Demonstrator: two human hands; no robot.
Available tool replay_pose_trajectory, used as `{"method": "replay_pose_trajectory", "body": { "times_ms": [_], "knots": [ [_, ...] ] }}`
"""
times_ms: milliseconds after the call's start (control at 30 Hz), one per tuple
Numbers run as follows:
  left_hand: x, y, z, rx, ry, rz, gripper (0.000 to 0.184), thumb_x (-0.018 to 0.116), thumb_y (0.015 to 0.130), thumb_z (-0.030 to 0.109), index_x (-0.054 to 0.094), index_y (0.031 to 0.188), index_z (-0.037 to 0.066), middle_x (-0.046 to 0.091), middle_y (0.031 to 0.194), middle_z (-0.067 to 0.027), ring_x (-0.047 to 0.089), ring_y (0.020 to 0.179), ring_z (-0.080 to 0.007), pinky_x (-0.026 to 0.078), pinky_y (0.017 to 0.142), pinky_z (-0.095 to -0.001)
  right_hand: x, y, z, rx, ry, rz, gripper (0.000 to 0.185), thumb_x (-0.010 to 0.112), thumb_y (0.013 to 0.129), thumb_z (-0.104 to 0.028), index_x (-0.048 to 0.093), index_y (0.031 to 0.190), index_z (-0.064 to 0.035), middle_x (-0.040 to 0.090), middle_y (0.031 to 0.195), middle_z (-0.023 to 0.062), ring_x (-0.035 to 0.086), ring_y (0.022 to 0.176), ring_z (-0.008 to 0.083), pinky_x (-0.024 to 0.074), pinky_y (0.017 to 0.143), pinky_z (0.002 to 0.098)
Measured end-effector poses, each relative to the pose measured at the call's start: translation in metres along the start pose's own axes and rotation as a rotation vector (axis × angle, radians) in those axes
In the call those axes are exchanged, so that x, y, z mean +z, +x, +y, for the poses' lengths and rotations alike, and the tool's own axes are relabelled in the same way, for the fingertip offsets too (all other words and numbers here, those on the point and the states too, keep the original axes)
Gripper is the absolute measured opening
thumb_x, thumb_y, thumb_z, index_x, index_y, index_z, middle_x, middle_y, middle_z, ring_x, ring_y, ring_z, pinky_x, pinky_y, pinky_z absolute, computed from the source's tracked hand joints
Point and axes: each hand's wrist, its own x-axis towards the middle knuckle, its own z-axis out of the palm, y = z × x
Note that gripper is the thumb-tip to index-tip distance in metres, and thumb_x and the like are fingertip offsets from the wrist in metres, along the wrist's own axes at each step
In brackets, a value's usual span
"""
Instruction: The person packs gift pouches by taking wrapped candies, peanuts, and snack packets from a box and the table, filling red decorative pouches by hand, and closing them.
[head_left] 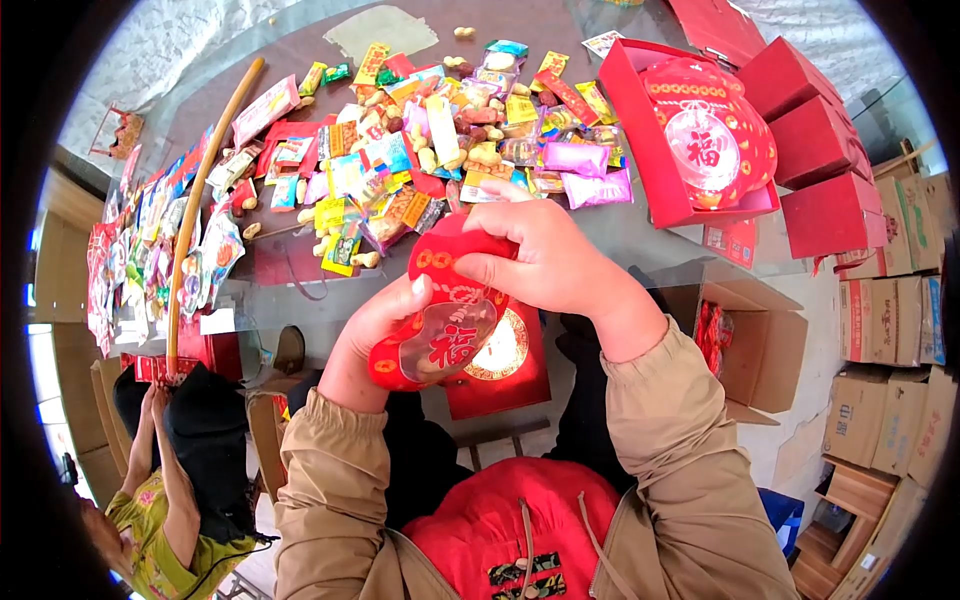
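Between my hands is a red gift pouch (455, 340) with a clear window, gold coin prints and a red character on it. My left hand (372, 330) grips its left side, thumb on top. Over its upper end my right hand (545, 245) is closed, thumb pressed on the front. What lies inside the pouch cannot be made out. Just beyond my right hand spreads a pile of wrapped sweets and peanuts (440, 140) on the table. Below the pouch is a red box (520, 385) with a round gold pattern, partly hidden.
At the table's right, an open red box (650, 170) holds red pouches (705, 120). More red boxes (830, 215) are stacked beside it. A wooden stick (195, 210) lies left, near packets (140, 250). Cartons (890, 310) stand right. Another person (175, 510) sits at left.
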Motion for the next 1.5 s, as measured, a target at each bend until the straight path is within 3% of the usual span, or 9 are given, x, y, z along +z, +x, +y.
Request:
{"method": "replay_pose_trajectory", "body": {
  "times_ms": [133, 233, 300, 533, 767, 933, 1000, 1333, 1500],
  "knots": [
    [-0.015, 0.002, 0.004, 0.026, 0.072, -0.041, 0.076, 0.053, 0.097, 0.054, 0.036, 0.149, 0.002, 0.051, 0.144, -0.0161, 0.053, 0.129, -0.0279, 0.044, 0.108, -0.0439, -0.004, 0.0, -0.005, 0.09, -0.002, -0.058, 0.024, 0.066, 0.094, -0.02, 0.06, 0.107, -0.0012, 0.067, 0.088, 0.013, 0.06, 0.081, 0.018, 0.0488, 0.076, 0.0322],
    [-0.028, 0.011, 0.018, 0.214, 0.389, -0.062, 0.085, 0.035, 0.099, 0.066, 0.031, 0.152, 0.0, 0.044, 0.151, -0.0159, 0.047, 0.136, -0.0258, 0.037, 0.114, -0.043, 0.0, -0.001, 0.003, 0.155, 0.092, 0.042, 0.025, 0.065, 0.091, -0.02, 0.06, 0.107, -0.0006, 0.066, 0.091, 0.0223, 0.065, 0.089, 0.0412, 0.0503, 0.074, 0.044],
    [-0.035, 0.018, 0.029, 0.23, 0.175, -0.372, 0.077, 0.046, 0.101, 0.055, 0.035, 0.15, -0.002, 0.046, 0.15, -0.0151, 0.047, 0.136, -0.0236, 0.035, 0.115, -0.0395, -0.006, -0.002, 0.002, 0.189, 0.056, 0.054, 0.027, 0.063, 0.093, -0.02, 0.059, 0.109, 0.0003, 0.067, 0.093, 0.0234, 0.065, 0.089, 0.0414, 0.0504, 0.075, 0.0443],
    [-0.034, 0.01, 0.02, 0.342, 1.201, 0.399, 0.019, 0.063, 0.098, 0.012, 0.073, 0.097, -0.004, 0.064, 0.076, 0.0027, 0.052, 0.072, -0.0043, 0.045, 0.064, -0.0234, -0.013, -0.01, 0.008, 0.308, 0.055, 0.063, 0.021, 0.06, 0.096, -0.018, 0.054, 0.102, 0.0016, 0.064, 0.089, 0.0214, 0.064, 0.08, 0.034, 0.0487, 0.072, 0.0406],
    [-0.024, 0.008, 0.021, 0.522, 1.046, 0.495, 0.022, 0.065, 0.097, 0.015, 0.071, 0.097, -0.006, 0.065, 0.078, 0.0025, 0.055, 0.073, -0.0049, 0.045, 0.065, -0.0235, -0.016, -0.015, 0.015, 0.259, 0.224, 0.172, 0.019, 0.058, 0.098, -0.017, 0.055, 0.103, 0.0011, 0.062, 0.083, 0.0118, 0.057, 0.077, 0.0171, 0.0472, 0.071, 0.0366],
    [-0.036, 0.006, 0.025, 0.597, 1.41, 0.579, 0.019, 0.069, 0.093, 0.015, 0.069, 0.09, -0.004, 0.067, 0.073, -0.0045, 0.057, 0.065, -0.0085, 0.045, 0.06, -0.0273, -0.026, -0.02, 0.024, 0.283, 0.271, 0.177, 0.02, 0.057, 0.101, -0.019, 0.051, 0.096, -0.0001, 0.05, 0.08, 0.0008, 0.043, 0.078, 0.0073, 0.0429, 0.068, 0.0294],
    [-0.034, 0.003, 0.027, 0.646, 1.684, 0.605, 0.022, 0.07, 0.092, 0.016, 0.068, 0.085, -0.005, 0.066, 0.076, -0.0011, 0.054, 0.068, -0.0077, 0.044, 0.061, -0.026, -0.026, -0.023, 0.027, 0.275, 0.305, 0.157, 0.021, 0.057, 0.101, -0.02, 0.051, 0.097, -0.0003, 0.05, 0.082, 0.0001, 0.043, 0.079, 0.0069, 0.0431, 0.069, 0.0289],
    [-0.029, 0.002, 0.019, 0.621, 1.361, 0.38, 0.016, 0.081, 0.079, 0.008, 0.068, 0.083, 0.001, 0.064, 0.067, -0.0076, 0.059, 0.058, -0.0151, 0.048, 0.059, -0.0295, -0.029, -0.027, 0.007, 0.268, 0.369, 0.105, 0.023, 0.058, 0.102, -0.021, 0.054, 0.103, 0.0012, 0.053, 0.092, -0.0008, 0.047, 0.086, 0.0063, 0.0453, 0.076, 0.0283],
    [-0.049, -0.007, 0.028, 0.449, 1.231, 0.27, 0.036, 0.078, 0.084, 0.028, 0.066, 0.102, -0.001, 0.068, 0.09, -0.0047, 0.062, 0.083, -0.0104, 0.049, 0.075, -0.0276, -0.026, -0.039, 0.023, 0.299, 0.388, 0.072, 0.026, 0.058, 0.101, -0.024, 0.057, 0.107, 0.0015, 0.061, 0.097, 0.0045, 0.054, 0.09, 0.009, 0.0476, 0.08, 0.0314]
  ]
}}
